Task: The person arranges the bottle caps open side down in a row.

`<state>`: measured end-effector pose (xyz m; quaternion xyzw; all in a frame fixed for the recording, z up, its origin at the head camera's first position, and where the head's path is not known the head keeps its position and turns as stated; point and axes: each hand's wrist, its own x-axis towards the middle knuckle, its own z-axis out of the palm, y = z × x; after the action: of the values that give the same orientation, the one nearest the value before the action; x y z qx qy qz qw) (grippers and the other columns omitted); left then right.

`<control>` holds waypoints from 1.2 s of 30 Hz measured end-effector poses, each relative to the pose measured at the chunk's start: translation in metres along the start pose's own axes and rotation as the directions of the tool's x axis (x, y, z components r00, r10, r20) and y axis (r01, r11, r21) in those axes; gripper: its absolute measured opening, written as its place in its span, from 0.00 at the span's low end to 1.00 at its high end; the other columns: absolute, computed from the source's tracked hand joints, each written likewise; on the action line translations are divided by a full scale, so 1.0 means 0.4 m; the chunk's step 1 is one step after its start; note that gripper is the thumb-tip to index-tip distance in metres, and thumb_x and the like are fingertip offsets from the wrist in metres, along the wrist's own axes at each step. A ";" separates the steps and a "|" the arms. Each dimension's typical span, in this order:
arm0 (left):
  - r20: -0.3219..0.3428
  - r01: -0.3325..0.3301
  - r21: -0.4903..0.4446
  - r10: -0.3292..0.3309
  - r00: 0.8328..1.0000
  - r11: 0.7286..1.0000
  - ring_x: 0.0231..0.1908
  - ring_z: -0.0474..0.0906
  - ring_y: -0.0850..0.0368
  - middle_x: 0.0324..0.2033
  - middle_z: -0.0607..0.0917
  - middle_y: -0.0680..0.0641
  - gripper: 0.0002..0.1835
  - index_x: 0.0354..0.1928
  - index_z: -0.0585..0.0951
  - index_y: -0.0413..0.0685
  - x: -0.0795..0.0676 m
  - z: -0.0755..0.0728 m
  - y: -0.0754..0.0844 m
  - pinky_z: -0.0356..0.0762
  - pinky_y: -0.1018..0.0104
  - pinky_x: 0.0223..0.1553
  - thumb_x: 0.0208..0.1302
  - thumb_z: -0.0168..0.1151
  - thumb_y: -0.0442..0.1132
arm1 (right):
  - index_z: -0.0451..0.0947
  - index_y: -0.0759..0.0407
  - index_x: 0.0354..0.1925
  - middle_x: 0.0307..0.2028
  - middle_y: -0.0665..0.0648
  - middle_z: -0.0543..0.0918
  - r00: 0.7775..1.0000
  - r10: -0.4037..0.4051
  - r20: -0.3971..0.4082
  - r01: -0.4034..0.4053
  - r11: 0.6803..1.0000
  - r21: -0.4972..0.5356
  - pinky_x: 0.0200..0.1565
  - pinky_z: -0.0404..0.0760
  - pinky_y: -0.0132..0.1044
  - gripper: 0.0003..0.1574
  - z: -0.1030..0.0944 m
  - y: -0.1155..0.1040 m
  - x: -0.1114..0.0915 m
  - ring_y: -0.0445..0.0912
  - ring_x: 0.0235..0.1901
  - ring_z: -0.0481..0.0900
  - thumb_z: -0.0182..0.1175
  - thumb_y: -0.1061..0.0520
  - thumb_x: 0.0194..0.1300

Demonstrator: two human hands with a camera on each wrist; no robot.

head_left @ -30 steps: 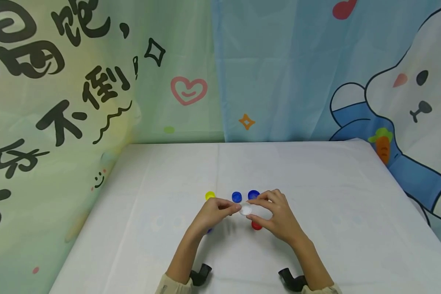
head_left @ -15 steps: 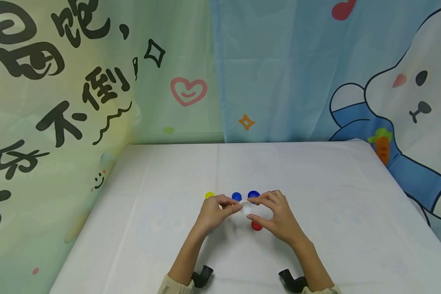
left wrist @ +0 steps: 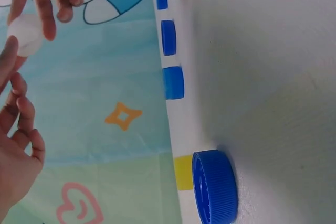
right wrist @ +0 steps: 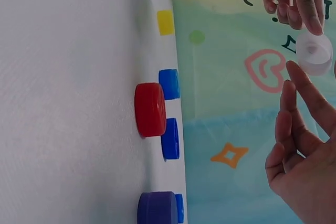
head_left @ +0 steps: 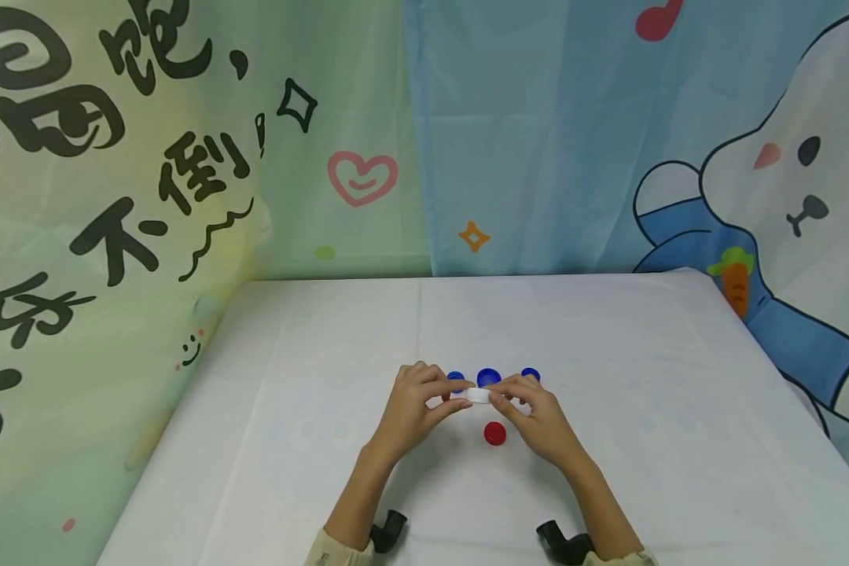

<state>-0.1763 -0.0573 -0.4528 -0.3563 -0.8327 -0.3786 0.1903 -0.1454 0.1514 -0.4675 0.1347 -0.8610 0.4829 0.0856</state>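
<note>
White cap point(head_left: 477, 396), one: we record it tipped edge-on in the head view, where its round face showed a moment ago; we judge it is being turned between the hands, not set down. Location: held up off the surface point(head_left: 325, 338). Left hand point(head_left: 412, 413): fingers pinching its left edge. Right hand point(head_left: 546, 424): fingers pinching its right edge. Red cap point(head_left: 495, 433): now uncovered, lying below. Appearance of the white cap: round, shallow, pale, with what we read as a recessed centre

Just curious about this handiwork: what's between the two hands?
The head view shows a white cap between the left hand and right hand, held by both.
</note>
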 end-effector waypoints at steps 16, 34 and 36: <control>0.086 0.124 -0.088 -0.116 0.989 0.988 0.29 0.65 0.64 0.23 0.74 0.58 0.20 0.47 0.84 0.52 -0.005 -0.002 0.002 0.61 0.66 0.36 0.52 0.69 0.49 | 0.82 0.57 0.42 0.33 0.47 0.78 0.999 0.006 -0.041 -0.004 0.998 0.065 0.38 0.68 0.44 0.13 0.003 -0.003 -0.003 0.47 0.38 0.71 0.65 0.57 0.57; 0.249 0.151 0.074 -0.165 0.955 0.986 0.25 0.67 0.64 0.19 0.71 0.62 0.15 0.37 0.86 0.53 -0.023 -0.025 -0.042 0.63 0.66 0.35 0.46 0.73 0.49 | 0.83 0.48 0.42 0.31 0.45 0.77 0.994 -0.109 0.011 0.110 0.992 -0.069 0.36 0.68 0.40 0.19 0.065 0.008 0.004 0.44 0.37 0.67 0.70 0.49 0.50; 0.290 0.142 0.133 -0.176 0.941 0.981 0.23 0.66 0.66 0.18 0.70 0.63 0.15 0.35 0.86 0.53 -0.025 -0.021 -0.051 0.64 0.67 0.33 0.44 0.74 0.49 | 0.84 0.51 0.41 0.31 0.49 0.77 0.991 -0.132 0.033 0.134 0.985 -0.104 0.37 0.66 0.41 0.18 0.080 0.015 0.004 0.46 0.36 0.67 0.70 0.49 0.50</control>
<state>-0.1843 -0.0777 -0.4632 -0.3302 -0.8976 -0.2877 0.0497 -0.1494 0.1270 -0.4886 0.1935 -0.8756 0.4279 0.1133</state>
